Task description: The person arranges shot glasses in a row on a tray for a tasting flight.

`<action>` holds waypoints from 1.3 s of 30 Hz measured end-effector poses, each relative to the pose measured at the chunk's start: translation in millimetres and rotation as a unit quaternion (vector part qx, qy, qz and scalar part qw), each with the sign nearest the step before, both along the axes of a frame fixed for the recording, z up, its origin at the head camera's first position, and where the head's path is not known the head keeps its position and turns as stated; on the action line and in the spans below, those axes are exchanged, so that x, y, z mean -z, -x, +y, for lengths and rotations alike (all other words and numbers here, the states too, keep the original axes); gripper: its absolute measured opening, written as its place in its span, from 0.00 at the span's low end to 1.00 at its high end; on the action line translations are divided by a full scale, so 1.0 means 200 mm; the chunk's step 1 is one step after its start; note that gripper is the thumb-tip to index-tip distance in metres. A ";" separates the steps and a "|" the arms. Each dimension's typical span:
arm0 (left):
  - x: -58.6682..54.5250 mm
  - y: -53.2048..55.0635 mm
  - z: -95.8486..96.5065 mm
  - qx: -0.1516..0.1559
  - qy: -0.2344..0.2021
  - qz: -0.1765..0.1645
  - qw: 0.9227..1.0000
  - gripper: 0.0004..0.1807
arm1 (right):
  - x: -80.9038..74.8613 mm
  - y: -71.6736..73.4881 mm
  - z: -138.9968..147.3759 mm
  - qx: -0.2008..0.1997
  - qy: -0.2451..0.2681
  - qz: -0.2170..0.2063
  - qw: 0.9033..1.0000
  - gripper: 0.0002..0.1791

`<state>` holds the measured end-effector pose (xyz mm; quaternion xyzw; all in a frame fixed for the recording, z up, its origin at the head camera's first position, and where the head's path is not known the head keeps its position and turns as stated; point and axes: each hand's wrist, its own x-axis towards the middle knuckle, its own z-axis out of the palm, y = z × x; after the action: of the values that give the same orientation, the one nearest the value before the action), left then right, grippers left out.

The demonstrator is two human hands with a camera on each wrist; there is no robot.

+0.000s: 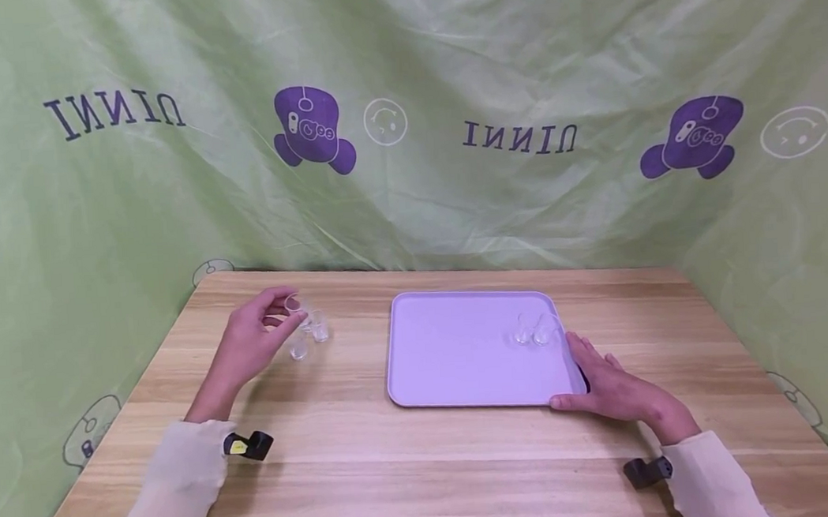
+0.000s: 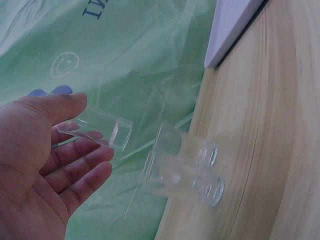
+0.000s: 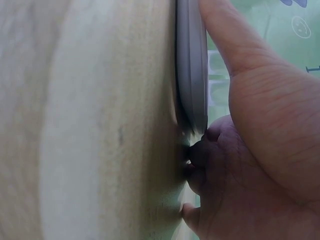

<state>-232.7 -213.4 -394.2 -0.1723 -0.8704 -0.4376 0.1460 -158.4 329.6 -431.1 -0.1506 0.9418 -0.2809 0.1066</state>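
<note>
My left hand [image 1: 251, 332] pinches a small clear shot glass [image 2: 102, 130] between thumb and fingers, tilted and raised off the table. Just beneath and beside it stand two more shot glasses [image 1: 298, 347], which overlap in the left wrist view. A light purple tray [image 1: 456, 359] lies flat on the table, bearing two shot glasses [image 1: 542, 334] side by side near its right edge. My right hand [image 1: 617, 388] rests against the tray's near right corner, thumb at the front rim and fingers along the right side. Part of those fingers is in shadow in the right wrist view.
The wooden table [image 1: 399, 481] has its back edge close to a green printed curtain [image 1: 454, 208], which also hangs along both sides. A stretch of bare wood lies between the standing glasses and the tray.
</note>
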 end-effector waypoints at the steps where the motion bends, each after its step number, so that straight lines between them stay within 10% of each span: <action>1: 0.00 0.00 0.02 0.005 -0.002 -0.002 1.000 0.21 | 0.00 0.00 0.00 0.000 0.000 0.000 1.000 0.66; 39: 0.12 0.07 0.67 0.162 -0.021 -0.044 0.986 0.18 | -0.01 -0.01 -0.01 0.005 0.000 -0.007 1.000 0.66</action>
<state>-247.4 -78.9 -419.0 -0.2883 -0.8271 -0.4810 0.0390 -156.0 327.2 -428.8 -0.1440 0.9418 -0.2824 0.1120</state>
